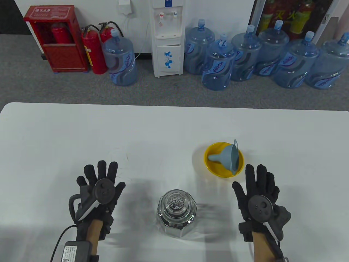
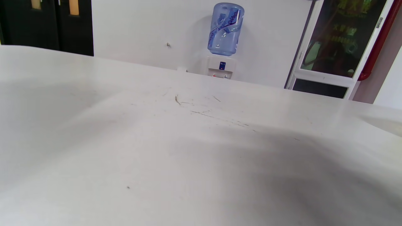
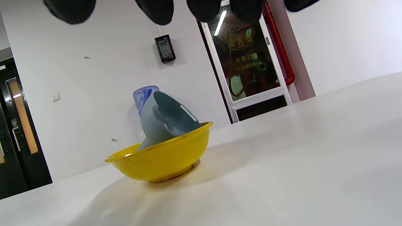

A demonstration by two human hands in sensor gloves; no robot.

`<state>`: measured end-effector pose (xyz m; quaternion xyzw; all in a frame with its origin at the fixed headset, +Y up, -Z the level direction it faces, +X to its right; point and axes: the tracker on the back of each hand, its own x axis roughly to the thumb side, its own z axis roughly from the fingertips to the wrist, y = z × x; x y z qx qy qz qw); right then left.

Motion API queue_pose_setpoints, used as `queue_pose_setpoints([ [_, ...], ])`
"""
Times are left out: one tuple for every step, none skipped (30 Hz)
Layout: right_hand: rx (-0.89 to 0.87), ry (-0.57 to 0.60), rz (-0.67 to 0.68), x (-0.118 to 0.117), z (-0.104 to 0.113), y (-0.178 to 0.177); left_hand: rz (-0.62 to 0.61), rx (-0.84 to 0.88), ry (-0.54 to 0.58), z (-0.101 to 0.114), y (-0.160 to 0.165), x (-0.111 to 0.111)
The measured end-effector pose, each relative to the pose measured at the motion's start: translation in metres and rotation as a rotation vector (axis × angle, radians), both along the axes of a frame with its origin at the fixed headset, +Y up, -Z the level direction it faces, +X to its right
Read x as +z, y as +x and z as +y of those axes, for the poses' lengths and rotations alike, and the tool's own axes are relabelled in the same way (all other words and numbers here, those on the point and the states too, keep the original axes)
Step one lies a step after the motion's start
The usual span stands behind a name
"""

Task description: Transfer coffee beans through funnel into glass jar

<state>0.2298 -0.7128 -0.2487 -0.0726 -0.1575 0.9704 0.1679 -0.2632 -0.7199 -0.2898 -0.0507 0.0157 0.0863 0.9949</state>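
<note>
From the table view only: glass jar near the table's front edge, dark coffee beans showing through its top, standing between left hand and right hand, touching neither. Both hands flat, fingers spread apart, gripping nothing. From the right wrist view: fingertips hanging in at the top, yellow bowl ahead with the blue-grey funnel lying tilted inside, wide mouth leaning on the rim. Just beyond the right hand's fingers and well right of the left. From the left wrist view: bare tabletop, no fingers.
</note>
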Motion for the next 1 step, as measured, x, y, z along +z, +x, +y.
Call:
queue_pose_setpoints([
  [-0.003,-0.008,0.002,-0.0009,-0.0007,0.0002,0.002,0.008,-0.003,-0.0005,-0.0006,-0.0002],
])
